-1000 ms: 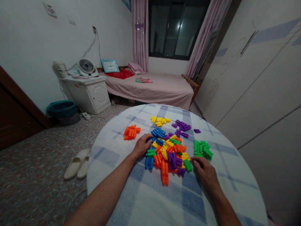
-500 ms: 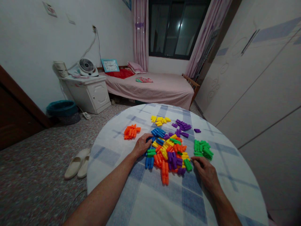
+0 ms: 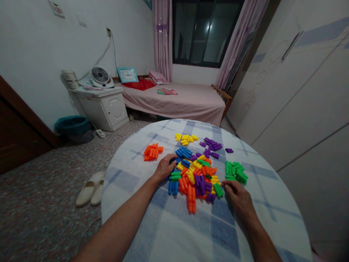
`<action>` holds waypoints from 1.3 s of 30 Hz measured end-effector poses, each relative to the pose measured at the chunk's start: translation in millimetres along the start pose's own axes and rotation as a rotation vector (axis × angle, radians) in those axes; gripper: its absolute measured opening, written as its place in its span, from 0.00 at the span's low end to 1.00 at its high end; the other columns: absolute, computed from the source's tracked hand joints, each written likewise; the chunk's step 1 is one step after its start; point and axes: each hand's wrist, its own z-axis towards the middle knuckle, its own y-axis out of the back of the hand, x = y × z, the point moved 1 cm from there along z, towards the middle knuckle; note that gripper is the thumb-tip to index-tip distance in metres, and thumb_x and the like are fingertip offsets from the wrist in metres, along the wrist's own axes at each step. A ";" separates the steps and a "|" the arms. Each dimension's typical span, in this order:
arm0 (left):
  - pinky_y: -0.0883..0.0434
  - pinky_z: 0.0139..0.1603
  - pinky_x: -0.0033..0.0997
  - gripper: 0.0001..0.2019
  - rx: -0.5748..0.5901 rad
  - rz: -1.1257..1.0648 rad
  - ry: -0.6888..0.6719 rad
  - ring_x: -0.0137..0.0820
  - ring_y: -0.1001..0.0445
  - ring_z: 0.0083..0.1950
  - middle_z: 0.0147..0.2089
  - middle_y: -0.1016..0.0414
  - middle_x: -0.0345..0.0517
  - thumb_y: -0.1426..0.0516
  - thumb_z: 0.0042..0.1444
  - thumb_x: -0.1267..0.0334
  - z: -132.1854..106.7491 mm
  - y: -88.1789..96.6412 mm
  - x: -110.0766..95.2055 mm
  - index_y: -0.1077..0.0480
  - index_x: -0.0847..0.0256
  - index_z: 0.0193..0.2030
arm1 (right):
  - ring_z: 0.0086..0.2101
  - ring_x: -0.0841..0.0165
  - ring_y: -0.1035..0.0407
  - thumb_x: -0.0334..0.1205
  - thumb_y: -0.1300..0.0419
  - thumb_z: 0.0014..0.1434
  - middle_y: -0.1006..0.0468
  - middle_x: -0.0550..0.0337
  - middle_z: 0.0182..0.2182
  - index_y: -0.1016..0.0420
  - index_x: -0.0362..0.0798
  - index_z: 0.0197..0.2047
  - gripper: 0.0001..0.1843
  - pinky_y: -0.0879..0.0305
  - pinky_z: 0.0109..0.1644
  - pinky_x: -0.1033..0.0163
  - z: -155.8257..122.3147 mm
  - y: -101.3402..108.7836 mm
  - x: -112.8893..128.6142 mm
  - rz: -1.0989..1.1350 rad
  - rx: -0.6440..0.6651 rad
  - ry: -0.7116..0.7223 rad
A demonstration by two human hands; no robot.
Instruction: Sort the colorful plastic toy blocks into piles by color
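While both hands rest on the round worktop (image 3: pixel 152 227), a big mixed pile of plastic toy pegs (image 3: pixel 197 177) lies between them. The worktop has a white cloth with blue squares on it. The left hand (image 3: pixel 164 168) is curved and half closed at the edge of the pile, just beside some blue pegs (image 3: pixel 173 188). I cannot tell if it has hold of one. The right hand (image 3: pixel 238 201) lies low and a bit open, with its fingertips (image 3: pixel 226 184) near a green peg (image 3: pixel 218 190). I cannot tell if those fingertips hold anything.

Past the big pile, the pegs sit in small groups of one color. The orange group (image 3: pixel 152 151) is on the left, the yellow group (image 3: pixel 184 139) is at the back, the purple group (image 3: pixel 211 144) is beside it, and the green group (image 3: pixel 236 173) is on the right.

Down on the floor, a pair of white slippers (image 3: pixel 89 189) sits by the worktop. Farther off are a teal bin (image 3: pixel 72 124) and a white cabinet (image 3: pixel 105 109) with a white fan (image 3: pixel 100 76) on top. At the back are a pink bed (image 3: pixel 174 102), and a dark window (image 3: pixel 207 32) with pink curtains (image 3: pixel 163 40). A big white wardrobe (image 3: pixel 300 91) stands on the right.
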 end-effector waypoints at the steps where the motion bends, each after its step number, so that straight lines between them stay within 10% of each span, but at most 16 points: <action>1: 0.33 0.55 0.34 0.13 0.001 0.001 0.001 0.32 0.29 0.51 0.47 0.26 0.47 0.48 0.53 0.69 0.0 0.0 0.1 0.29 0.61 0.45 | 0.38 0.63 0.30 0.48 0.51 0.52 0.23 0.56 0.35 0.24 0.48 0.34 0.18 0.38 0.43 0.59 0.0 0.2 0.4 0.001 0.000 0.003; 39: 0.33 0.54 0.34 0.13 0.000 -0.005 -0.006 0.32 0.29 0.51 0.47 0.26 0.46 0.48 0.54 0.69 0.5 -0.9 4.0 0.29 0.60 0.46 | 0.39 0.63 0.31 0.49 0.51 0.52 0.23 0.56 0.36 0.24 0.48 0.36 0.18 0.39 0.45 0.58 1.1 -0.5 -5.4 -0.009 0.032 -0.010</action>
